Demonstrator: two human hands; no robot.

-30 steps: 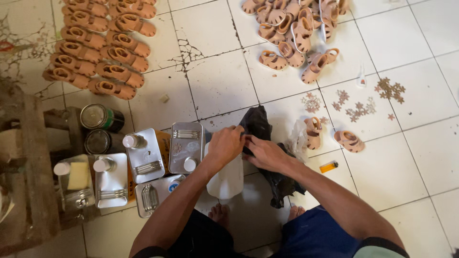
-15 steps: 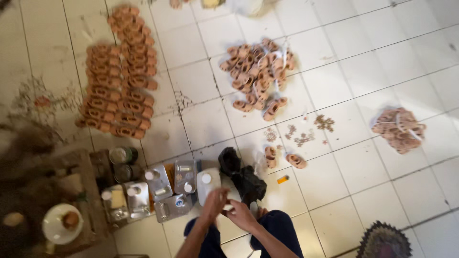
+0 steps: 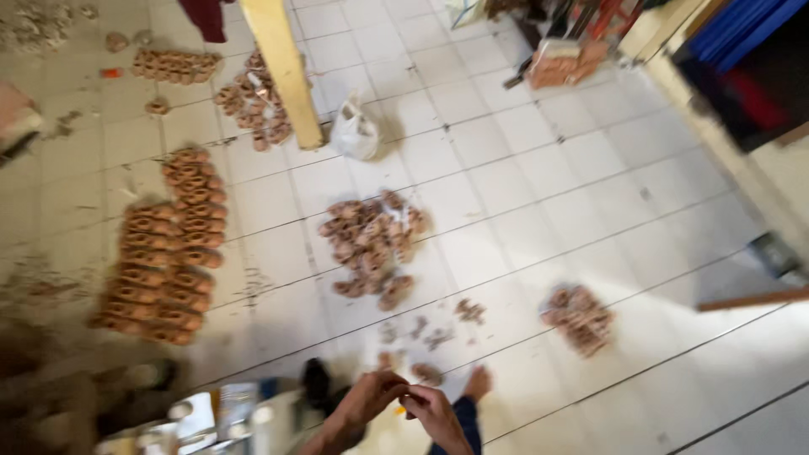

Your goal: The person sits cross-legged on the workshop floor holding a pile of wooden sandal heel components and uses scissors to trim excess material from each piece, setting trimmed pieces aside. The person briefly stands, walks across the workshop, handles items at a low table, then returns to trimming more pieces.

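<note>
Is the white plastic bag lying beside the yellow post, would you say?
Yes, the white bag sits on the tiles right next to the foot of the yellow post.

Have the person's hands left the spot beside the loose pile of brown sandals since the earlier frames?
Cannot tell. The camera swung, so everything shifted. Both hands, left and right, meet just below the loose sandal pile and floor scraps, much as before.
</note>
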